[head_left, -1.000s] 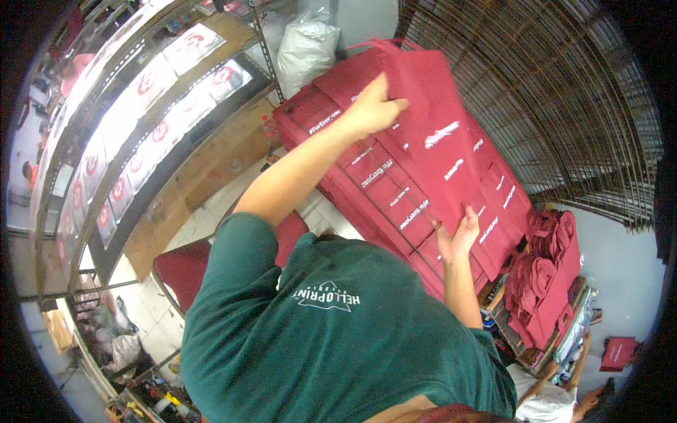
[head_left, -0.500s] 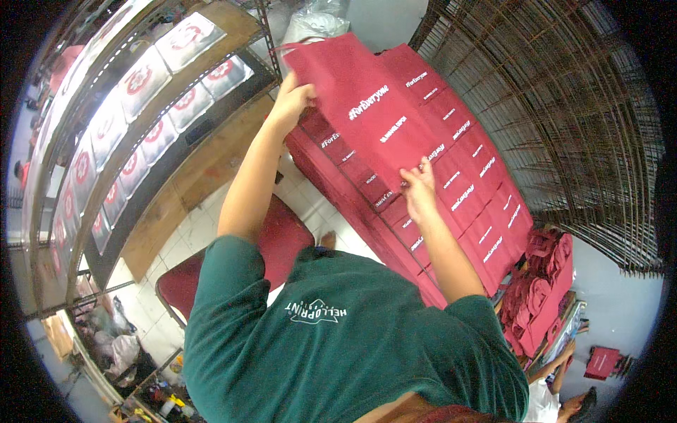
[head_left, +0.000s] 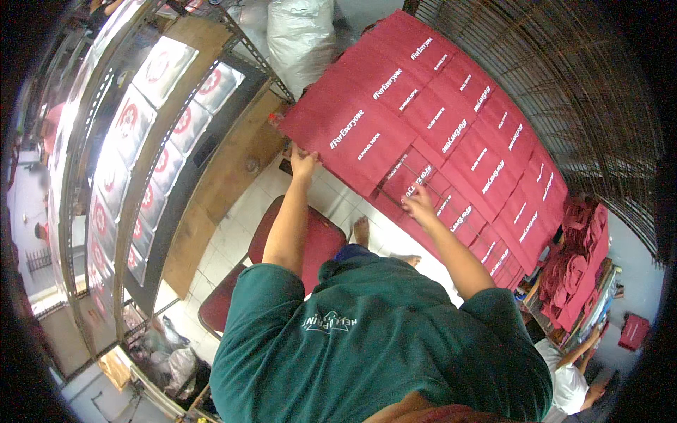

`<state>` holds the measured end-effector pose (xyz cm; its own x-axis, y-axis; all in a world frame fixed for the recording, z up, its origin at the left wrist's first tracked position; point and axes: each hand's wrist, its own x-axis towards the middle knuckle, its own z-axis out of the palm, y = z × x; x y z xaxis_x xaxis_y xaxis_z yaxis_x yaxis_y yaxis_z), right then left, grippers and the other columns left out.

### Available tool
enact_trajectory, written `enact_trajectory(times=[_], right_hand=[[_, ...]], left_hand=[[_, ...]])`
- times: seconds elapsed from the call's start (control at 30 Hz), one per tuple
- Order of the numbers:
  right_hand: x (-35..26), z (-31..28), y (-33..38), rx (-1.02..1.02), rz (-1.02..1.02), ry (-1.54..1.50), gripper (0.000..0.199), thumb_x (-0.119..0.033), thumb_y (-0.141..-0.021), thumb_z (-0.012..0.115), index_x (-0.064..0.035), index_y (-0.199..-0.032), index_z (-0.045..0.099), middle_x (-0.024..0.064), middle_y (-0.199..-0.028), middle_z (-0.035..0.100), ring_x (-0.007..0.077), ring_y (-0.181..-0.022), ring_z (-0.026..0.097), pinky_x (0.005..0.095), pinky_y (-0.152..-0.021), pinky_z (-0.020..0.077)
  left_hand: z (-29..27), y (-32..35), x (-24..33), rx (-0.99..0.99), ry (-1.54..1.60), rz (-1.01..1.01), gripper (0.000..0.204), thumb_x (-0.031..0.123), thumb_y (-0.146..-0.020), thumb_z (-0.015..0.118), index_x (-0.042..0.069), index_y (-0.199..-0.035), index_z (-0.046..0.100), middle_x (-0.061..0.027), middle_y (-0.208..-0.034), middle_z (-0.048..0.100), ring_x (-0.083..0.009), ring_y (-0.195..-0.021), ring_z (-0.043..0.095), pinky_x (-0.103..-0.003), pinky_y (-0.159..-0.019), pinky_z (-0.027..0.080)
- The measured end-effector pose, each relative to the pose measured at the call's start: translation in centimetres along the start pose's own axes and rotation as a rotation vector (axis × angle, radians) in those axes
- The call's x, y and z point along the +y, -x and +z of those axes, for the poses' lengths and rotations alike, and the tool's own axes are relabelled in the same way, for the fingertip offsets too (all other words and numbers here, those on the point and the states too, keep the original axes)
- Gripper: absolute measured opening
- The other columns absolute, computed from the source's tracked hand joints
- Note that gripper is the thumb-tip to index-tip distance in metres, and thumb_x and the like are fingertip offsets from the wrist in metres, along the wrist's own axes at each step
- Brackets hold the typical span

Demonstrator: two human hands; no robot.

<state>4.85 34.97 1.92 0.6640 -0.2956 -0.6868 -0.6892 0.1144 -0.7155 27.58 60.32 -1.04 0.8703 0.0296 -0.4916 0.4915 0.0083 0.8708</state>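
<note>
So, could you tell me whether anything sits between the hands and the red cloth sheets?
Nothing visible does: the left hand rests on the top red sheet's edge, and the right hand lies flat on the sheets below.
</note>
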Motion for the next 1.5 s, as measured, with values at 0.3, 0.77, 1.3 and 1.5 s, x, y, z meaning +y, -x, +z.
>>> enact_trajectory(times=[0.3, 0.77, 1.3, 1.5], right_hand=[[10.4, -12.2, 8.1, 0.443, 0.227, -0.099, 0.062, -0.023, -0.079, 0.064, -0.0132, -0.133, 0.035, 0.0071, -0.088, 0.061, 0.0160, -0.065, 0.057, 0.0282, -0.045, 0.0419], [15.7, -13.2, 11.2, 0.550, 0.073, 0.013, 0.061, -0.018, -0.078, 0.066, -0.0009, -0.128, 0.037, 0.0068, -0.075, 0.059, 0.0133, -0.062, 0.057, 0.0261, -0.055, 0.0453], [21.7, -15.5, 13.2, 0.692, -0.032, 0.081, 0.061, -0.022, -0.077, 0.067, -0.0064, -0.129, 0.039, 0.0095, -0.079, 0.060, 0.0139, -0.069, 0.057, 0.0279, -0.059, 0.0442], [21.3, -16.3, 17.6, 0.735, 0.039, -0.149, 0.058, -0.020, -0.079, 0.064, 0.0003, -0.127, 0.039, 0.0094, -0.085, 0.061, 0.0163, -0.074, 0.057, 0.0323, -0.064, 0.0464]], left_hand=[[-1.1, -1.6, -2.7, -0.057, 0.115, 0.133, 0.074, -0.014, -0.074, 0.046, 0.011, -0.139, 0.021, -0.0083, -0.112, 0.049, -0.0208, -0.097, 0.054, -0.035, -0.076, 0.048], [-0.4, -1.4, -2.9, -0.063, 0.191, 0.066, 0.081, -0.014, -0.077, 0.052, 0.011, -0.142, 0.011, -0.0042, -0.083, 0.048, -0.0175, -0.069, 0.056, -0.030, -0.059, 0.049], [-0.1, -0.4, -2.0, -0.057, 0.161, -0.043, 0.062, -0.008, -0.078, 0.054, 0.014, -0.131, 0.032, -0.0022, -0.087, 0.043, -0.0167, -0.079, 0.052, -0.034, -0.069, 0.050], [-1.6, -1.1, -3.9, -0.031, 0.153, 0.022, 0.056, 0.004, -0.079, 0.062, 0.004, -0.126, 0.031, -0.0126, -0.103, 0.053, -0.0219, -0.078, 0.056, -0.040, -0.067, 0.051]])
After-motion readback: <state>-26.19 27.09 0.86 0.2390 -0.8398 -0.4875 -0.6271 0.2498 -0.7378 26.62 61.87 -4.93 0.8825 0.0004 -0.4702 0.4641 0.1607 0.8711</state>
